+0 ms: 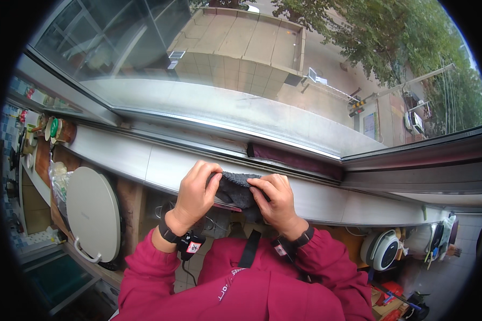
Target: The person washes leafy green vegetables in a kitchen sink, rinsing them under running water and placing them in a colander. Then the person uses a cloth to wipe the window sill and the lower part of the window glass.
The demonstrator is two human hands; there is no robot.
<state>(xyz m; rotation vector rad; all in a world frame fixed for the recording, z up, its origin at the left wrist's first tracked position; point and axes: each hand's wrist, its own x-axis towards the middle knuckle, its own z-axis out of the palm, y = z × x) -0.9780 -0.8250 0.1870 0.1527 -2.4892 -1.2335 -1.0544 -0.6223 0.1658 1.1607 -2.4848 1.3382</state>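
Note:
Between my two hands a dark grey fluffy cloth (235, 188) is stretched over the inner edge of the white window sill (171, 165). My left hand (195, 193) pinches its left corner between thumb and fingers. At the other corner my right hand (275, 202) grips the top edge the same way. The cloth's lower part hangs down toward my body, partly hidden behind my right hand. A black strap with a small device sits on each of my wrists.
Beyond the sill are the window track and a dark maroon bar (294, 160). To the left stands a large round pale lid (93, 214) with a handle, near jars (63, 131). A white and black appliance (381, 250) is at the right, beside assorted clutter.

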